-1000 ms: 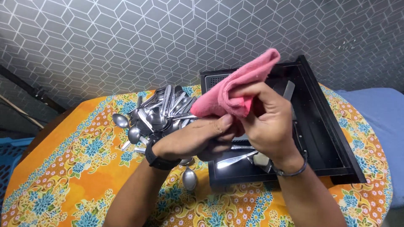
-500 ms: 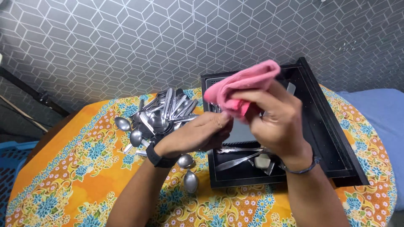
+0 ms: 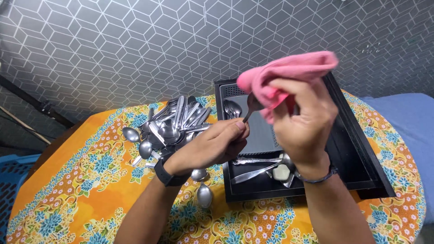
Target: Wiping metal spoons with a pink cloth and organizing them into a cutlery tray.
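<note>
Spoon [image 3: 250, 108] is pinched by its handle in the left hand [image 3: 212, 147], bowl inside the pink cloth [image 3: 285, 72] the right hand [image 3: 303, 124] grips; few pieces lie in the black tray [image 3: 357, 149]; a big heap [image 3: 174, 124] looks left on the table.

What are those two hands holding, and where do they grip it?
The left hand pinches a spoon by its handle. The right hand holds a pink cloth bunched around the spoon's bowl.

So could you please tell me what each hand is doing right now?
Left hand: closed on a spoon.
Right hand: closed on a pink cloth.
</note>
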